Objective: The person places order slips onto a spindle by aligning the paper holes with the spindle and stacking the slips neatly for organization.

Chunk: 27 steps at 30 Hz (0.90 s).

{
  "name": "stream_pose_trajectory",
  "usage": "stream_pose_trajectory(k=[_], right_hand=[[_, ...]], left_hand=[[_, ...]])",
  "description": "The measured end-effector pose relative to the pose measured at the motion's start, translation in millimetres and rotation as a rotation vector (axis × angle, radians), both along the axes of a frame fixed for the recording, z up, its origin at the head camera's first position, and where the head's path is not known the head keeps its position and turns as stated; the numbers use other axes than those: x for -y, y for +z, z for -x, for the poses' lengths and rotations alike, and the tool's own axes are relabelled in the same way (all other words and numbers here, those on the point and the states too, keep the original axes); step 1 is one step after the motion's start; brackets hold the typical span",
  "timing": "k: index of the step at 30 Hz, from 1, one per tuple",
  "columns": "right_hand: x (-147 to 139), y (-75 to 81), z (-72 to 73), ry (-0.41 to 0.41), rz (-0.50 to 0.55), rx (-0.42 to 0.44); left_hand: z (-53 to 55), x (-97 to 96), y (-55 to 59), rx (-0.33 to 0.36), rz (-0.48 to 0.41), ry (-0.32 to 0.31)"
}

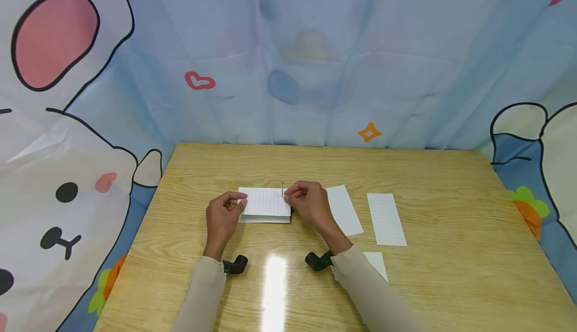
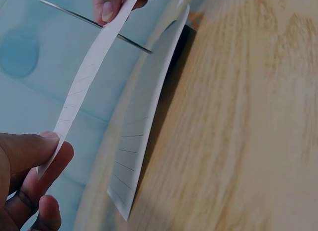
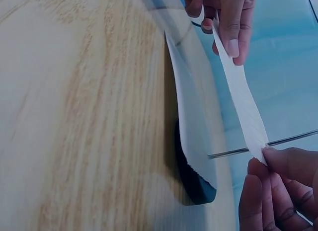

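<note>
Between my two hands a lined paper slip (image 1: 263, 202) is stretched level. My left hand (image 1: 224, 217) pinches its left end between thumb and fingers. Its right end is pinched by my right hand (image 1: 311, 204). A thin metal spike (image 2: 69, 11) passes through the slip close to the right fingertips, its upper part sticking out above. Below, apart from the held slip, another lined slip (image 2: 133, 156) sits low on the same spike. Under that lower slip shows the dark base (image 3: 201, 190) of the spike, mostly hidden by paper.
To the right of my hands lie loose paper slips: one (image 1: 344, 211) beside the right hand, another (image 1: 386, 219) farther right, and one (image 1: 376, 266) partly under the right sleeve. The wooden table (image 1: 451, 252) ends at a printed curtain (image 1: 315, 71) behind.
</note>
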State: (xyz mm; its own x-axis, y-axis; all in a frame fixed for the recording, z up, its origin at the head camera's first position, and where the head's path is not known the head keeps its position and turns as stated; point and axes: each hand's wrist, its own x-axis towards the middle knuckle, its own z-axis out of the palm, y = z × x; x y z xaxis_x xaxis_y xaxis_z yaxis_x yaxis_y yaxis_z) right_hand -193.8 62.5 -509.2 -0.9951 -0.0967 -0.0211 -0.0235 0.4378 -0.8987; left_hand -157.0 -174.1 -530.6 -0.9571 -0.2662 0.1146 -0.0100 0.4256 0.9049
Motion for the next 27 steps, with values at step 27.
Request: stream_pose_trajectory(k=[27], right_hand=[[10, -25.8, 0.3, -0.051, -0.1, -0.014]], left_hand=[[1.6, 1.7, -22.0, 0.067, 0.098, 0.043]])
